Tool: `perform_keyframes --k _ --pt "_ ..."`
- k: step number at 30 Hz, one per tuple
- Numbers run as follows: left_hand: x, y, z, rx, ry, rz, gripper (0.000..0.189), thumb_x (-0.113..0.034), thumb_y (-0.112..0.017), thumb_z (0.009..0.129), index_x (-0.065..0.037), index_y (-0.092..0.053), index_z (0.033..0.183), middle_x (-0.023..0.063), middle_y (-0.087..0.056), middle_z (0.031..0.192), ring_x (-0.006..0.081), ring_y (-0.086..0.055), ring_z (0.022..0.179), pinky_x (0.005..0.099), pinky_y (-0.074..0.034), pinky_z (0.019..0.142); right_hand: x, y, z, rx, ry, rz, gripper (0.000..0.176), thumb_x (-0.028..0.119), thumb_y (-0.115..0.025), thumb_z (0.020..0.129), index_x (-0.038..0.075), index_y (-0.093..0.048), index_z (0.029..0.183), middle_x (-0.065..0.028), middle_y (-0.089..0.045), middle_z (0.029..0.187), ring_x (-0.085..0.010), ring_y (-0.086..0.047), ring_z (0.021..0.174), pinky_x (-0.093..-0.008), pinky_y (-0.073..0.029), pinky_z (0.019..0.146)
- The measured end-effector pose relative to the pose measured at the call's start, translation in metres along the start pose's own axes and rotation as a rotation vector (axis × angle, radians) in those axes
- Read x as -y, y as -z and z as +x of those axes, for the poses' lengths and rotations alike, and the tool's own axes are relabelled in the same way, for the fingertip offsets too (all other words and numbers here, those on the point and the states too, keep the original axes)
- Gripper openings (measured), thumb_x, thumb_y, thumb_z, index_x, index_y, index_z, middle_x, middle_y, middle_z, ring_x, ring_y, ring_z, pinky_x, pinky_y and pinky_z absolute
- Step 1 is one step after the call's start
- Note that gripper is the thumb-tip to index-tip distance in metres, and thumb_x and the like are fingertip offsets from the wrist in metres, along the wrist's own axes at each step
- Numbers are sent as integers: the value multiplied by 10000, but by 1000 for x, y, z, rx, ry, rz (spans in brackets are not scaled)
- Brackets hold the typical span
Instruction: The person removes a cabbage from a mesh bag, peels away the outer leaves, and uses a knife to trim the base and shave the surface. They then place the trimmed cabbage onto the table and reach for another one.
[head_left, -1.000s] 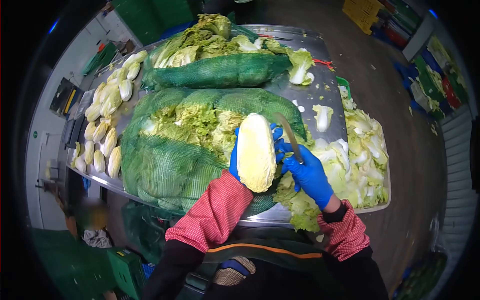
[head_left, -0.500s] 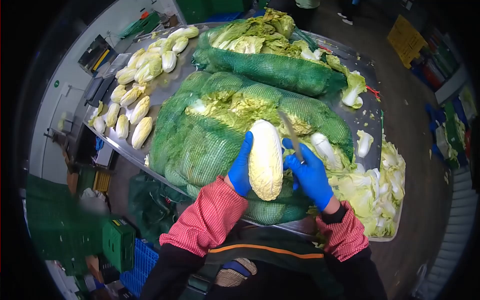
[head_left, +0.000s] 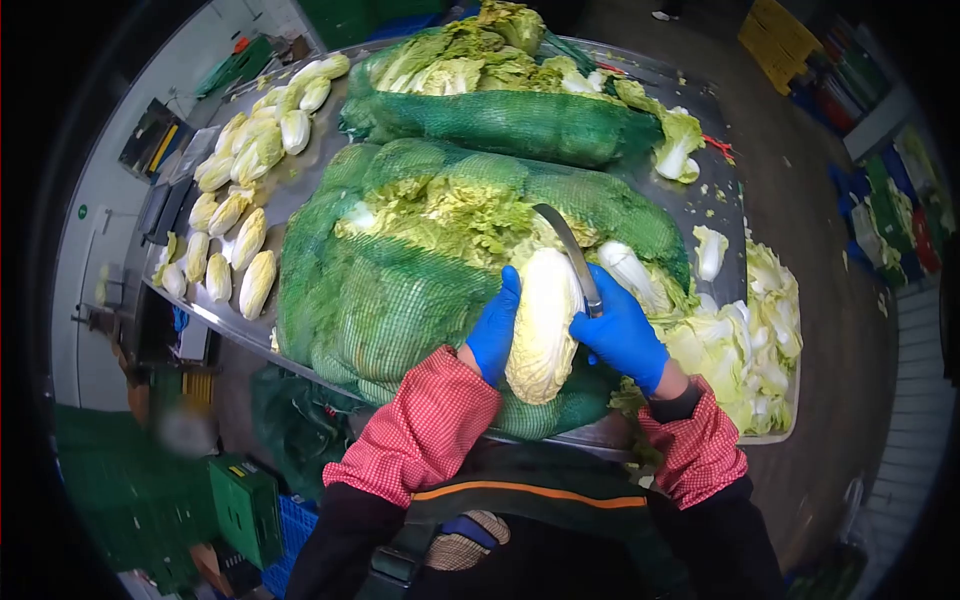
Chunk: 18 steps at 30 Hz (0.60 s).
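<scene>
My left hand (head_left: 493,330), in a blue glove, grips the left side of a pale napa cabbage (head_left: 543,335), which is held upright over the near mesh sack. In my gloved right hand (head_left: 622,330) is a knife (head_left: 571,248) with a curved blade, pointing away from me. The blade lies along the upper right side of the cabbage, and the fingers of that hand are right beside it. Below and behind is the green mesh sack (head_left: 375,300), split open over leafy cabbages. A white cabbage (head_left: 632,272) lies just beyond my right hand.
Several trimmed cabbages (head_left: 257,284) lie at the left of the metal table (head_left: 305,190). A second mesh sack (head_left: 510,128) stands at the back. Loose outer leaves (head_left: 725,350) fill a pale tray at the right. Green crates (head_left: 245,510) stand on the floor at lower left.
The knife has swung in against the cabbage's right side, and my right hand has come closer to it. The whole view has shifted slightly, moving the table leftward and up.
</scene>
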<state>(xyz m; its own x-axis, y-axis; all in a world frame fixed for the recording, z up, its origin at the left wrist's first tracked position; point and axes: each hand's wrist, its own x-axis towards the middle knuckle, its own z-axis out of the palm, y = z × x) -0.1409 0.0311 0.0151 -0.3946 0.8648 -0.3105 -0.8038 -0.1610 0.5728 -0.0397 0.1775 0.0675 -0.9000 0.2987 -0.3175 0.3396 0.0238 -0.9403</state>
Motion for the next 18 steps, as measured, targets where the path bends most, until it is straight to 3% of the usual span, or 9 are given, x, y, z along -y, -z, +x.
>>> perform_keyframes --k 2,5,6,8,10,12,14,15,18 --pt "6 -10 7 52 48 47 969 -786 -290 827 -46 -297 1452 177 -459 1389 300 -504 1230 427 -432 1019 -11 11 -4 -47 24 15 592 76 -590 767 55 -473 1347 -62 -628 879 -120 -596 682 -275 -509 573" --pt "18 -32 13 65 194 -149 1005 -813 -275 808 -41 -306 1451 189 -525 1309 299 -570 1127 432 -490 934 -30 41 -14 -99 154 15 552 46 -565 750 36 -542 1301 -74 -650 957 -125 -613 799 -264 -496 727" --pt "22 -33 17 240 261 -209 992 -809 -276 812 -38 -335 1432 189 -552 1260 293 -590 1074 421 -506 894 -38 54 -19 -133 243 43 544 45 -552 761 38 -544 1305 -57 -647 953 -107 -604 791 -253 -489 716" --pt "29 -30 23 588 394 -333 970 -803 -278 819 -30 -395 1394 188 -606 1164 281 -630 970 400 -538 816 -42 94 -34 -187 55 32 513 31 -539 773 -4 -529 1284 -55 -655 942 -110 -622 772 -264 -512 669" --pt "32 -51 26 406 403 -307 992 -827 -276 798 -43 -401 1393 187 -629 1095 284 -643 876 402 -549 757 -46 125 -47 -363 -41 -206 532 126 -628 822 32 -502 1331 -39 -621 785 -133 -593 640 -283 -499 596" --pt "49 -56 41 246 323 -234 1009 -836 -264 792 -48 -379 1411 197 -620 1113 282 -640 882 408 -549 774 -45 124 -71 -648 70 -759 585 238 -695 816 68 -507 1343 -115 -652 841 -148 -635 704 -282 -503 652" --pt "64 -65 54 135 228 -21 906 -765 -322 846 -38 -405 1378 189 -605 1161 281 -630 989 401 -536 846 -54 115 -82 -640 191 -651 681 347 -754 786 65 -496 1349 -99 -646 788 -174 -633 681 -301 -504 661" --pt "72 -75 57 77 208 2 870 -740 -338 862 -39 -408 1374 187 -598 1178 282 -625 1016 399 -528 870 -34 107 -94 -498 46 -490 689 364 -752 788 63 -494 1352 -103 -647 778 -192 -632 691 -317 -506 675" --pt "91 -105 60 68 102 47 719 -608 -367 947 -32 -397 1376 175 -567 1244 277 -605 1081 386 -493 949 -35 97 -101 -453 85 -333 667 368 -733 786 76 -500 1339 -130 -654 788 -227 -646 693 -342 -514 671"
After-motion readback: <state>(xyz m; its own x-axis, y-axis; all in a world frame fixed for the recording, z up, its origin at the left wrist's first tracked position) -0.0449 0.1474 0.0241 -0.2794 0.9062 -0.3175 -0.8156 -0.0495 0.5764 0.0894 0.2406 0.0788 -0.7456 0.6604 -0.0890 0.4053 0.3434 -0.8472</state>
